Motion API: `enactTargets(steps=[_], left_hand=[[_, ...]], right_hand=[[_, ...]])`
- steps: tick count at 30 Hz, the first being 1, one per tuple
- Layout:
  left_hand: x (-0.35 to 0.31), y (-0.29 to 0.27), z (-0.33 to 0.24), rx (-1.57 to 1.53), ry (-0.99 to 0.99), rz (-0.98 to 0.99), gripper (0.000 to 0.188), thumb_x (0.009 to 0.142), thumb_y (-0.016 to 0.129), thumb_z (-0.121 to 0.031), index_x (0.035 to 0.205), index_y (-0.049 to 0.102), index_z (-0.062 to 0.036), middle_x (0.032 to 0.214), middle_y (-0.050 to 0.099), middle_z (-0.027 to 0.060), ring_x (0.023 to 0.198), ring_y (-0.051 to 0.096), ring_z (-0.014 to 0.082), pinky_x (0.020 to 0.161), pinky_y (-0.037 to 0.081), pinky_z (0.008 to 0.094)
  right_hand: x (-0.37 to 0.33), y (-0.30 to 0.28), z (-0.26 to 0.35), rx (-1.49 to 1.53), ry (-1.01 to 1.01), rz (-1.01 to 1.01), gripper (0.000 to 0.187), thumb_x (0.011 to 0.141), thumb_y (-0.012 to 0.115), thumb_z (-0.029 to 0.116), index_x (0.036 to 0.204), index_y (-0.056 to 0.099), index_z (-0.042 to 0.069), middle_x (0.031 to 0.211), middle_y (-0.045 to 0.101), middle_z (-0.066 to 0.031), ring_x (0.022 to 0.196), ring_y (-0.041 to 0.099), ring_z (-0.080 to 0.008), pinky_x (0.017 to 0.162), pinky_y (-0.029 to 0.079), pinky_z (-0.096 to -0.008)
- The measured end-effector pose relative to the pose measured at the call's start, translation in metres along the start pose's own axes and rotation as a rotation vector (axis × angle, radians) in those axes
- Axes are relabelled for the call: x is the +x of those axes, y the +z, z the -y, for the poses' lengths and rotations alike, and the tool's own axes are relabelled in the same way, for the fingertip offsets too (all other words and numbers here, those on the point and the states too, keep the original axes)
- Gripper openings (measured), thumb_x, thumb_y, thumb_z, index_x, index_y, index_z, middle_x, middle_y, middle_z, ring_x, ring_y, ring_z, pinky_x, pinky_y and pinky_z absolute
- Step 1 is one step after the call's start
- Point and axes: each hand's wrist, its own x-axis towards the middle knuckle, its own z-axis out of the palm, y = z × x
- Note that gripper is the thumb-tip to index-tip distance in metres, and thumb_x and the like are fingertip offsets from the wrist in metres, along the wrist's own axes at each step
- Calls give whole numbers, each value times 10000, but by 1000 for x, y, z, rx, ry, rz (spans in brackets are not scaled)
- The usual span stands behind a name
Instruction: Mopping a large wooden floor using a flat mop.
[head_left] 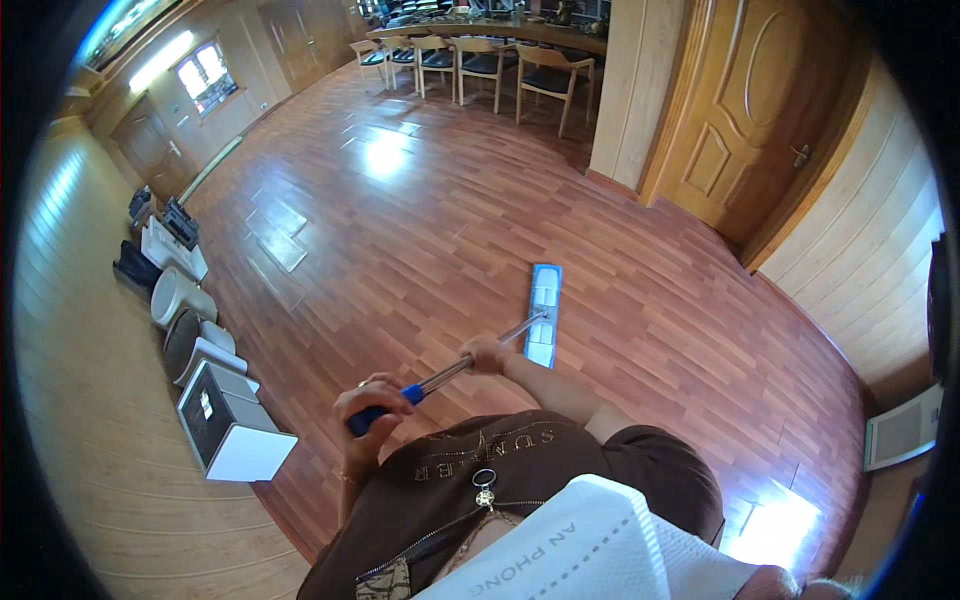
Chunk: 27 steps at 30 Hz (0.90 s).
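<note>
I hold a flat mop with both hands. Its blue and white rectangular head (543,313) lies flat on the reddish wooden floor (430,220) in front of me. The metal handle (452,370) slants from the head back toward my chest. My left hand (368,403) is closed around the blue grip at the handle's upper end. My right hand (488,353) grips the metal shaft further down, closer to the mop head.
White boxes and round containers (205,370) line the left wall. A wooden door (745,120) stands at the right, and a white vent panel (903,428) sits low on the right wall. Wooden chairs (545,80) and a long table are far ahead.
</note>
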Motion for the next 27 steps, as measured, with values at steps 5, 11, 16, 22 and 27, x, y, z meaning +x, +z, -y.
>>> enactTargets(steps=[5, 11, 16, 22, 27], left_hand=[[35, 45, 45, -69, -9, 354, 122, 790, 687, -126, 826, 642, -19, 786, 654, 113, 723, 613, 247, 682, 466, 354], [55, 121, 85, -119, 116, 545, 73, 768, 693, -32, 814, 641, -53, 810, 657, 99, 741, 627, 241, 698, 483, 343], [59, 179, 109, -261, 32, 705, 56, 794, 687, -28, 830, 645, -42, 843, 650, 83, 771, 605, 187, 693, 443, 313], [53, 235, 136, -473, -65, 893, 88, 831, 704, -103, 849, 660, -29, 859, 652, 82, 828, 594, 171, 760, 450, 325], [55, 257, 137, -572, -290, 1002, 118, 831, 716, -132, 849, 667, -26, 871, 656, 54, 834, 580, 127, 752, 454, 295]], right_hand=[[-73, -22, -66, -5, 237, -170, 131, 664, 675, 237, 667, 593, 135, 690, 623, -126, 718, 626, -355, 660, 500, -477], [-179, -44, -102, -75, 554, -289, 94, 688, 631, 218, 692, 625, 124, 708, 637, -152, 715, 627, -373, 656, 515, -467], [-270, -45, -114, -168, 752, -432, 159, 669, 703, 262, 688, 646, 114, 711, 634, -172, 725, 631, -377, 658, 515, -465], [-365, -18, -98, -265, 986, -540, 214, 650, 740, 301, 702, 663, 108, 702, 635, -188, 704, 637, -389, 645, 521, -469], [-415, 7, -76, -311, 1101, -625, 172, 662, 709, 288, 732, 686, 132, 671, 633, -179, 672, 637, -393, 607, 522, -475]])
